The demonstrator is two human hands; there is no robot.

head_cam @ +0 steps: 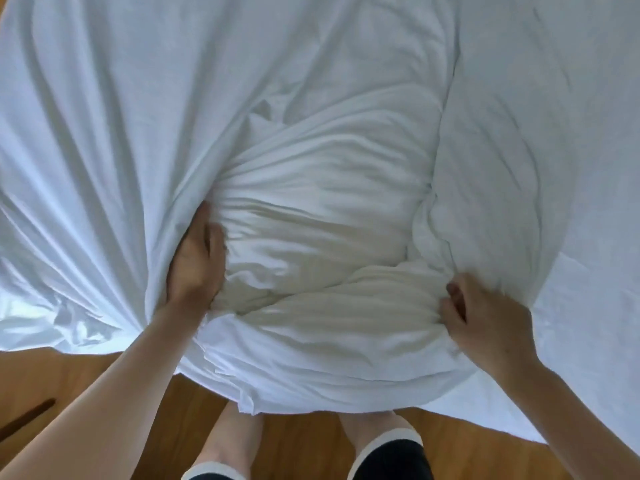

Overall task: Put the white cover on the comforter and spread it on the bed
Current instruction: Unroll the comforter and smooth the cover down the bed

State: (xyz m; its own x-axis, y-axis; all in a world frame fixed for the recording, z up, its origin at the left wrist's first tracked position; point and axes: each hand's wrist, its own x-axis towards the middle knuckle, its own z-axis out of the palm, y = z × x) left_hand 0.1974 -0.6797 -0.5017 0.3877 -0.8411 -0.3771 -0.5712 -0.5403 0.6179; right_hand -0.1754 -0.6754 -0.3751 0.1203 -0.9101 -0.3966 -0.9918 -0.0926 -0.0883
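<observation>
— Where is the white cover (114, 140) right now?

— It fills most of the frame, from the upper left down to the lower centre, draped over the bed (595, 358) with long folds running toward the middle. Its bunched edge hangs over the near side of the bed, just above the person's feet.

— And the comforter (311, 237)?

— A cream-toned mass in the centre of the frame, showing between the two hands where the cover gapes. More quilted white fabric lies to the right of centre; whether that part is already inside the cover, I cannot tell.

— What is the left hand (195, 258) doing?

— It sits left of centre, fingers curled into the gathered cover at the edge of the opening, clenched on the fabric.

— The right hand (485, 320)?

— Lower right of centre, fingers curled and pinching a wad of cloth where cover and comforter meet. Which layer it holds, I cannot say for certain; it looks like the cover's edge.

— Anything else?

— A wooden floor (86, 382) along the bottom, and two feet in dark slippers (391, 455) with pale rims at the lower centre.
</observation>
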